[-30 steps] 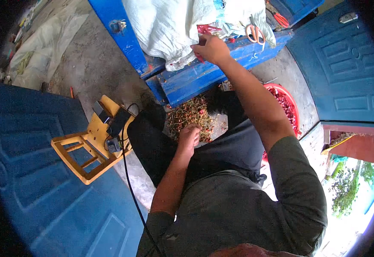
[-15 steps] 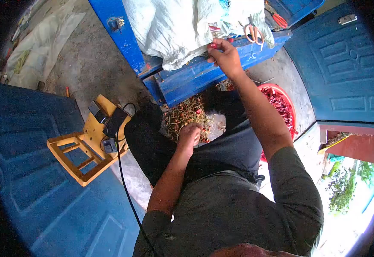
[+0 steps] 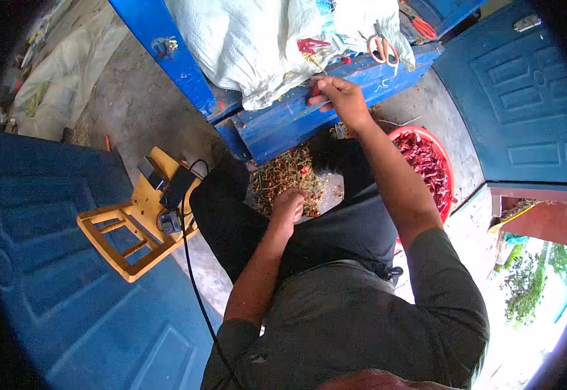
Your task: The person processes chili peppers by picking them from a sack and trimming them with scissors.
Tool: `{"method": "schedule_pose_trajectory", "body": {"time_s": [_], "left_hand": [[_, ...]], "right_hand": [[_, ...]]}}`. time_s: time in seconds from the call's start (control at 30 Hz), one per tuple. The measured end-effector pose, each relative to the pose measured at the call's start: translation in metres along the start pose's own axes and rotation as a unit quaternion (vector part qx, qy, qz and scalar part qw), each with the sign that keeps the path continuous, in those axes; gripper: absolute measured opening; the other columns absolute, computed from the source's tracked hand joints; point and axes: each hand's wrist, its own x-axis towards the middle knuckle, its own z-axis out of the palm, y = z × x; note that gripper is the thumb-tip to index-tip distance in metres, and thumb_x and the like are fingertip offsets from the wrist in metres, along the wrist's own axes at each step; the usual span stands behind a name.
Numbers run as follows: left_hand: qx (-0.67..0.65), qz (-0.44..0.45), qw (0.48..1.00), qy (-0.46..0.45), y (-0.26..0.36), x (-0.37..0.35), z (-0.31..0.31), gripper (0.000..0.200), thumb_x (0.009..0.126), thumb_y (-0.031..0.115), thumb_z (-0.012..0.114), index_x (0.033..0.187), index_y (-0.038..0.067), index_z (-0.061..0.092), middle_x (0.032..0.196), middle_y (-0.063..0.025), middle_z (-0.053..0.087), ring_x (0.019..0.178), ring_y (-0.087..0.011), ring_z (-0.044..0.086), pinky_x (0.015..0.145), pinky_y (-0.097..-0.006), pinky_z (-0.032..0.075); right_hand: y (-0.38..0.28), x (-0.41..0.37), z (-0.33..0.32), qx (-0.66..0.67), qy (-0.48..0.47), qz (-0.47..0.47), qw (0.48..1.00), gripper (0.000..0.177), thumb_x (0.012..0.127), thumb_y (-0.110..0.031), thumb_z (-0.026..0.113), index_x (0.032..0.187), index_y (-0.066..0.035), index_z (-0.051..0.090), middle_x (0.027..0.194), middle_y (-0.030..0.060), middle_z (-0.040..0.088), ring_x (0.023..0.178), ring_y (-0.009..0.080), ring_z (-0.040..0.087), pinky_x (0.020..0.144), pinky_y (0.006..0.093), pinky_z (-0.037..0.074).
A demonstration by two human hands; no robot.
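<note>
Closest to the camera, a dark green shirt (image 3: 361, 325) fills the lower frame, and both bare forearms reach away from it. The left hand (image 3: 288, 207) hangs over the dark trousers (image 3: 231, 221) at the knee, loosely curled with its knuckles up. Its fingers fold under, so I cannot tell whether it holds anything. Just beyond it, between the legs, lies a pile of stems (image 3: 283, 172) with red bits mixed in, its near edge hidden by the hand.

To the left a yellow stool (image 3: 118, 244) carries some black devices (image 3: 178, 185) that are too small to identify. A black cable (image 3: 192, 286) runs from them down past the shirt and out of sight. To the right, a red basin (image 3: 426, 132) of chillies is partly covered by the right forearm.

Farther off, the right hand (image 3: 339, 97) is at the edge of a blue bench (image 3: 283, 123), fingers pinched closed on a red chilli (image 3: 314, 93). Only a sliver of the chilli shows beside the fingers.

On the bench lies a white sack (image 3: 244, 45), its top cut off by the frame, with orange-handled scissors (image 3: 381, 47) on the cloth. A red-handled tool (image 3: 424, 27) behind them is half hidden. Blue door panels (image 3: 50, 292) flank the scene, and the lens darkens the corners.
</note>
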Motion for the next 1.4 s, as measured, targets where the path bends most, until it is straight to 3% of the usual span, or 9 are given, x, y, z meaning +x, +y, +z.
{"method": "schedule_pose_trajectory", "body": {"time_s": [0.13,0.3,0.43,0.53,0.7,0.93,1.0,1.13,1.4], "left_hand": [[-0.003,-0.009,1.000,-0.002,0.000,0.002,-0.003,0.007,0.088,0.007,0.055,0.092,0.006,0.061,0.060,0.0082,0.040,0.044,-0.0025,0.032,0.038,-0.0210,0.022],[0.005,-0.019,1.000,0.009,0.000,0.003,-0.004,0.008,0.088,0.007,0.055,0.093,0.005,0.061,0.060,0.0078,0.040,0.045,-0.0030,0.032,0.039,-0.0217,0.023],[0.005,-0.013,1.000,0.017,0.001,0.001,-0.002,0.008,0.088,0.007,0.055,0.092,0.005,0.062,0.059,0.0079,0.039,0.045,-0.0031,0.032,0.039,-0.0216,0.022],[0.013,-0.018,1.000,0.012,0.000,0.004,-0.004,0.009,0.088,0.007,0.055,0.093,0.005,0.062,0.059,0.0081,0.039,0.045,-0.0032,0.031,0.039,-0.0219,0.021],[0.030,-0.014,0.999,0.014,0.004,0.000,0.001,0.009,0.088,0.007,0.055,0.093,0.005,0.062,0.059,0.0080,0.038,0.044,-0.0033,0.031,0.038,-0.0223,0.020],[0.017,-0.005,1.000,0.007,-0.001,0.003,-0.006,0.010,0.086,0.008,0.057,0.094,0.004,0.062,0.058,0.0068,0.039,0.043,-0.0047,0.032,0.038,-0.0232,0.024],[0.023,-0.009,1.000,0.003,-0.003,0.003,-0.008,0.010,0.087,0.007,0.057,0.095,0.004,0.061,0.058,0.0067,0.038,0.043,-0.0052,0.033,0.038,-0.0236,0.024],[0.025,0.000,1.000,-0.002,-0.003,-0.002,-0.005,0.009,0.090,0.009,0.057,0.096,0.005,0.062,0.057,0.0077,0.037,0.043,-0.0049,0.032,0.038,-0.0240,0.024],[0.037,-0.001,0.999,0.024,-0.005,-0.001,-0.005,0.009,0.091,0.012,0.059,0.097,0.008,0.064,0.058,0.0074,0.038,0.043,-0.0054,0.032,0.038,-0.0248,0.027]], "right_hand": [[-0.006,0.002,0.003,-0.044,-0.016,-0.016,0.999,0.029,0.104,-0.028,0.053,0.115,-0.005,0.067,0.090,0.0059,0.070,0.077,0.0128,0.069,0.065,0.0257,0.053],[-0.007,0.002,0.021,0.110,0.018,0.003,0.994,0.028,0.104,-0.028,0.052,0.113,-0.006,0.066,0.083,0.0026,0.068,0.066,0.0094,0.064,0.060,0.0238,0.049],[-0.005,0.001,0.019,0.095,0.017,0.008,0.995,0.028,0.104,-0.027,0.052,0.115,-0.005,0.066,0.078,0.0001,0.064,0.063,0.0089,0.062,0.056,0.0243,0.048],[-0.008,-0.004,0.012,0.088,-0.010,-0.006,0.996,0.028,0.102,-0.026,0.054,0.114,-0.003,0.066,0.077,0.0026,0.062,0.061,0.0142,0.063,0.059,0.0269,0.054],[-0.019,-0.026,0.011,0.196,0.021,0.030,0.980,0.034,0.103,-0.026,0.052,0.119,0.002,0.062,0.067,-0.0008,0.054,0.051,0.0079,0.048,0.051,0.0228,0.045],[-0.021,-0.054,0.009,0.210,0.001,0.044,0.977,0.048,0.106,-0.035,0.045,0.131,0.005,0.055,0.068,0.0025,0.056,0.058,0.0138,0.055,0.062,0.0274,0.052],[-0.018,-0.060,0.002,0.163,-0.039,0.018,0.986,0.058,0.105,-0.044,0.045,0.132,0.006,0.053,0.078,0.0056,0.063,0.073,0.0176,0.065,0.078,0.0324,0.056],[-0.027,-0.078,-0.004,0.163,-0.077,0.029,0.983,0.064,0.104,-0.048,0.041,0.134,0.007,0.051,0.096,0.0134,0.070,0.087,0.0218,0.068,0.080,0.0334,0.056],[-0.039,-0.096,-0.006,0.257,-0.140,0.015,0.956,0.049,0.104,-0.025,0.037,0.140,0.008,0.046,0.136,0.0248,0.056,0.116,0.0322,0.063,0.095,0.0369,0.054]]}}
